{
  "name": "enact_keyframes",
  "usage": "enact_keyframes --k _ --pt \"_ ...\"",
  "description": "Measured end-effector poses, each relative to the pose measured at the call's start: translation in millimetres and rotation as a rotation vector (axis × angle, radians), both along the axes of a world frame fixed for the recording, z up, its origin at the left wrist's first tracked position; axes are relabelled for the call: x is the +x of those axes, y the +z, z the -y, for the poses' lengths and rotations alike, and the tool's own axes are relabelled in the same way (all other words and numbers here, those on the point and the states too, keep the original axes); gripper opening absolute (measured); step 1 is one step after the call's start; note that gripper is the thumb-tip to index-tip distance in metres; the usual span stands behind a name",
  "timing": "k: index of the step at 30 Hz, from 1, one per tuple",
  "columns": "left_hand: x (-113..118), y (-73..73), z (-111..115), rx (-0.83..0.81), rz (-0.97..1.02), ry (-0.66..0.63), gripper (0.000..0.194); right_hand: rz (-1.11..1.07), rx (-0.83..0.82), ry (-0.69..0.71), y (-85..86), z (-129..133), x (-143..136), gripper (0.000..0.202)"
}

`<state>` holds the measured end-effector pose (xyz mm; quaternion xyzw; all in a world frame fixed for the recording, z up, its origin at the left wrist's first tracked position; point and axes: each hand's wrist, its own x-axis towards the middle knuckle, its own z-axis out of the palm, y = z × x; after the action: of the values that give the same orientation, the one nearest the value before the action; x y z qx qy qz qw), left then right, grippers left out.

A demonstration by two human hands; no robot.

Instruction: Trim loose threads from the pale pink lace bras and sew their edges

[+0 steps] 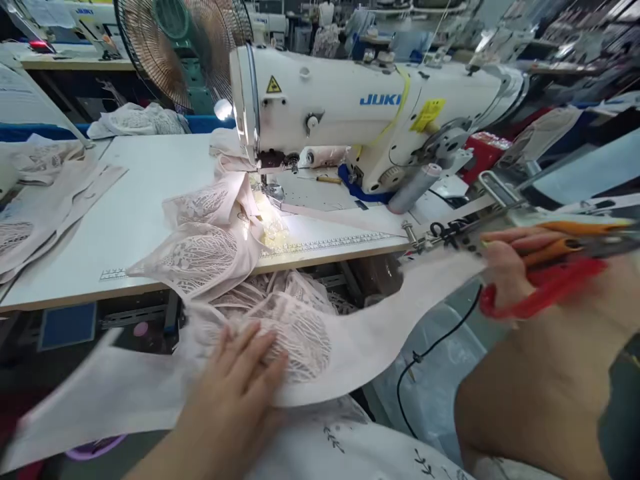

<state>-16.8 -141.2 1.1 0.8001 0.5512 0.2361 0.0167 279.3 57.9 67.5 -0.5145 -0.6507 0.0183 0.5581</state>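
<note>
Head view shows the person's left hand [240, 383] laid flat, fingers slightly apart and gripping nothing, on a pale pink fabric garment piece with a leaf-patterned lace cup [360, 353]. This piece stretches across the lap, in front of the table edge, its 2 plain bands running out to either side. Near the end of the right band, the right hand [510, 270] is curled around a pair of scissors with red and orange handles [565, 283]; its fingertips meet the fabric, but blur hides whether they pinch it. Above the left hand, 2 more pale pink lace cups [200, 257] lie over the front edge of a white tabletop [145, 173], just beside the lit needle area of a white JUKI sewing machine [330, 107]; whether they are joined to the lap piece cannot be told. A black-marked ruler strip [340, 244] runs along the table's front, and a grey cylindrical spool [415, 189] leans near the machine's base. Layered pale pink pieces [55, 207] rest at the table's left, with a green-hubbed wire-cage fan [173, 19] behind. White cloth with dark leaf sprigs [360, 447] covers the lap.
</note>
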Motion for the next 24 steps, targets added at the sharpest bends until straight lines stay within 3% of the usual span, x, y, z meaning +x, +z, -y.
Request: enact_keyframes --k 2,3,5,7,10,13,15,19,24 --pt "3 1.2 -19 -0.049 -0.003 -0.113 0.031 0.216 -0.114 -0.052 0.8 2 7 0.022" --pt "-2 5.1 -30 -0.055 0.01 -0.108 0.028 0.276 -0.164 0.005 0.2 2 4 0.023" --pt "-24 19.2 -56 -0.035 0.029 0.024 0.025 0.313 -0.262 0.265 -2.8 -3 -17 0.022" --pt "-49 36.7 -88 -0.08 -0.008 0.216 0.028 0.359 -0.367 0.559 -6.8 -14 -59 0.022" --pt "-78 50.7 -143 -0.149 -0.074 0.475 0.032 0.532 -0.543 0.639 -11.0 -38 -143 0.024" --pt "-92 40.2 -186 -0.145 -0.077 0.582 0.047 0.629 -0.579 0.602 -13.5 -59 -221 0.027" --pt "-99 27.2 -201 -0.151 -0.043 0.67 0.052 0.661 -0.594 0.595 -16.6 -68 -255 0.027" --pt "-119 15.7 -190 -0.137 0.13 0.807 0.029 0.675 -0.665 0.63 -25.4 -77 -274 0.012" --pt "-158 24.0 -122 -0.004 0.519 0.965 0.022 0.544 -0.78 0.844 -30.7 -66 -234 0.008"
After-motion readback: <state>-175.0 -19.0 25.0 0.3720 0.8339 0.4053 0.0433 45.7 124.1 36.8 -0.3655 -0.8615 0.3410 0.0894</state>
